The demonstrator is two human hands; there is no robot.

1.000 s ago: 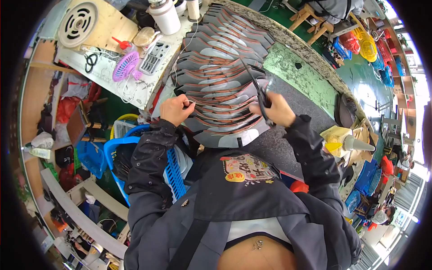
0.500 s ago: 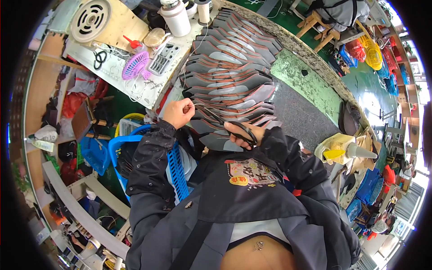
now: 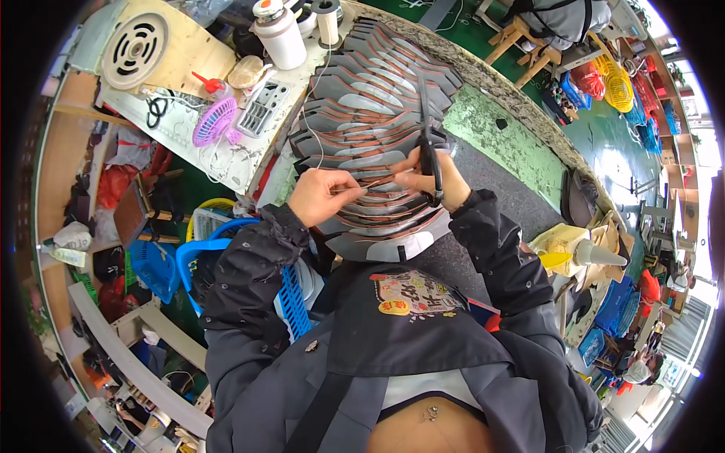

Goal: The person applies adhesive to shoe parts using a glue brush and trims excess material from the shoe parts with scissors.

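A long stack of overlapping grey curved shoe-part pieces (image 3: 400, 245), with reddish-brown edges and pale patches, runs across the bench in front of me. Over its near part, my left hand (image 3: 325, 198) is closed in a pinch on a thin white thread (image 3: 318, 136) that runs down from the spool. Black scissors (image 3: 428, 162) are in my right hand (image 3: 451, 181), blades pointing away over the stack. The fingertips of my right hand come close to those of my left, above the pieces. Whether both hands hold the thread is too small to tell.
A spool (image 3: 327, 26) and a white canister (image 3: 279, 38) stand at the far left, near a purple fan (image 3: 216, 123). Blue baskets (image 3: 294, 302) are beside my left arm. A yellowish bottle with a nozzle (image 3: 563, 245) lies right of my right arm.
My right hand has moved up and right, and the scissors now point away from me instead of toward the left. My left hand has moved slightly right and nearer, bringing both hands close together.
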